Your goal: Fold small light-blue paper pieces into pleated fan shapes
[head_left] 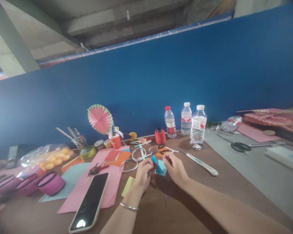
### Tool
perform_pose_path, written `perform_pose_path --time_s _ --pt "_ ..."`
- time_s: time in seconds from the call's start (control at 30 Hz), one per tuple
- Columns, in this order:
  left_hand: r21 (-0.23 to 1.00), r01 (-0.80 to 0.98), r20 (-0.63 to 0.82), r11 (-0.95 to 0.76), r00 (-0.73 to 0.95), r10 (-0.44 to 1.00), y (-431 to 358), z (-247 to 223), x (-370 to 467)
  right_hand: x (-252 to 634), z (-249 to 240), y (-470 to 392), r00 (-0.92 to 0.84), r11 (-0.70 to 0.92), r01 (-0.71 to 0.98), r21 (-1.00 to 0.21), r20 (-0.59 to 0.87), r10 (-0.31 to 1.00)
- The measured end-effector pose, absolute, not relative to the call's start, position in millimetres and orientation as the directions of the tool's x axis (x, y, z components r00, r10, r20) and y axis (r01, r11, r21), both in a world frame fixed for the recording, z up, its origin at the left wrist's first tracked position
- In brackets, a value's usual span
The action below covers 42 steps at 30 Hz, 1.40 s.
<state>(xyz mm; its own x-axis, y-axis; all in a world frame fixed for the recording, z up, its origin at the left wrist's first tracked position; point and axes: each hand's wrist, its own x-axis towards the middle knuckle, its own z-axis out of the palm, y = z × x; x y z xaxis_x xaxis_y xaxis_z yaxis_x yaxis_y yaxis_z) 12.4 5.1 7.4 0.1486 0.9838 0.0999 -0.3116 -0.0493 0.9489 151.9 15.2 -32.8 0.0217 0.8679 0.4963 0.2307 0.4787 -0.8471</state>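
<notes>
Between my hands is a small bright blue piece of pleated paper (158, 168), pinched at its middle, where a bit of red shows. My left hand (144, 174) is closed on its left side, with a silver bangle on that wrist. To the right of the paper, my right hand (176, 169) has its thumb and fingertips pressed together; whatever they hold is too small to make out. A light blue paper square (164, 168) lies on the table just behind and beneath the pleated piece. Beyond the hands stands a red spool (160, 136).
A phone (90, 203) lies on pink paper (114, 185) at left. Right of my hands rests a white craft knife (202, 164). Water bottles (198, 125) stand behind. Scissors (240, 147) and a power strip (285, 157) lie at far right, purple cups (51, 184) at left.
</notes>
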Motion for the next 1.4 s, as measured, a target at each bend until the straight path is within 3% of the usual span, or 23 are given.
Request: perform_pose_path --time_s 0.83,1.1,1.17,1.27,1.4 --pt "0.951 -0.309 0.078 0.018 0.295 0.952 8.2 1.6 4.9 152.6 -30.2 15.7 0.031 0.437 0.22 -0.872 0.454 0.891" --pt "0.967 -0.255 0.075 -0.003 0.271 0.96 10.3 -1.1 3.9 152.2 -30.9 18.9 0.052 0.403 0.199 -0.893 0.42 0.906" --pt "0.985 -0.17 0.075 -0.038 0.211 0.975 12.4 -1.2 3.3 152.6 -30.2 18.7 0.039 0.415 0.197 -0.888 0.43 0.902" --pt "0.977 0.149 0.141 -0.151 0.072 0.987 16.4 -0.2 0.7 152.3 -30.6 19.2 0.005 0.433 0.225 -0.873 0.445 0.896" --pt "0.758 0.576 0.337 -0.305 0.054 0.94 19.2 -0.1 -3.4 150.8 -34.6 23.3 -0.059 0.427 0.304 -0.852 0.43 0.901"
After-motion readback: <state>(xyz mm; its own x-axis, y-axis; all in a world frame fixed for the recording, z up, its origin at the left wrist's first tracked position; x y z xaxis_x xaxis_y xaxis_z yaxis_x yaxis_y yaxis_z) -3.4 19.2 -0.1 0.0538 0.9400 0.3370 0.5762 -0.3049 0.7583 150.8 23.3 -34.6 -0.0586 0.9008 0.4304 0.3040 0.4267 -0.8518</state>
